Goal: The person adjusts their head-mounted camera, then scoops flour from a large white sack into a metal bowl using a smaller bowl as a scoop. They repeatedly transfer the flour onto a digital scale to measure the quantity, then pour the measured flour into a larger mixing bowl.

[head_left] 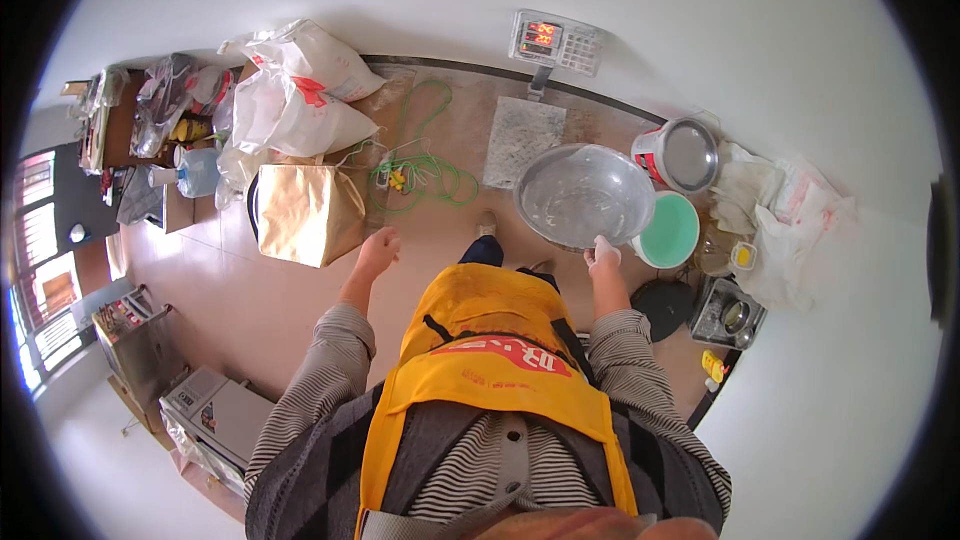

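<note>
My right hand [603, 255], whitened as if by powder, grips the near rim of a wide metal basin [581, 195]. White residue marks the inside of the basin, and its left edge overlaps the platform of a digital scale [525, 136] in this view. Behind that platform, the scale's lit display and keypad [556, 43] stand on a short post. My left hand [380, 250] hangs with curled fingers, nothing visible in it, just right of a brown paper bag [309, 211]. Right of the basin is a white bucket with a green inside [667, 231].
A green cord [424, 178] lies coiled on the floor. Full white sacks [300, 109] lean by the wall. At right are a lidded bucket [686, 154], a dark round lid [663, 307], a tray with bowls [726, 315] and plastic bags [795, 232]. Cartons [217, 412] stand lower left.
</note>
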`<move>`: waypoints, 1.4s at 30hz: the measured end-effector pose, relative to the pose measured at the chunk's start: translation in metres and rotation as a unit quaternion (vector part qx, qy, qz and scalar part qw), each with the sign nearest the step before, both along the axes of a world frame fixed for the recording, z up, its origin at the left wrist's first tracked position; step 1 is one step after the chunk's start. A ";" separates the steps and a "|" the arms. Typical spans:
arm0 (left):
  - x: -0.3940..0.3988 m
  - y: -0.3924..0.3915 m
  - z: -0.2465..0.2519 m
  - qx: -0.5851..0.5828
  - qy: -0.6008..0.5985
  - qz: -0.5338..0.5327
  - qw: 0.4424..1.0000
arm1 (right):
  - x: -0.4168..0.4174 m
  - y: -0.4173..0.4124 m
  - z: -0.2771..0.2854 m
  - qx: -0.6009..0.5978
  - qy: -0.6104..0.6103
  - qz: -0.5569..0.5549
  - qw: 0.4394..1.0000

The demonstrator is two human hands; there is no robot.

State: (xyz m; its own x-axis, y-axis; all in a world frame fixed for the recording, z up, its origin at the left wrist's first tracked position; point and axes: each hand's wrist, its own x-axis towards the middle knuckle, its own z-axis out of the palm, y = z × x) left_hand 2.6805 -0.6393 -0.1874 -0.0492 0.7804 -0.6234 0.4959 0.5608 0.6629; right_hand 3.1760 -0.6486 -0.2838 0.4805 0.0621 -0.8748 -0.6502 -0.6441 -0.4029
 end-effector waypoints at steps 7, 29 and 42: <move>-0.036 -0.122 -0.042 -0.182 0.105 0.044 0.977 | -0.013 0.075 -0.107 -0.042 0.039 0.089 0.994; 0.071 -0.105 -0.077 -0.242 0.030 0.054 0.968 | 0.075 0.067 -0.169 -0.037 0.060 0.127 0.989; 0.106 0.052 -0.076 -0.190 0.073 -0.132 0.970 | 0.407 -0.138 0.042 0.314 -0.077 -0.328 0.888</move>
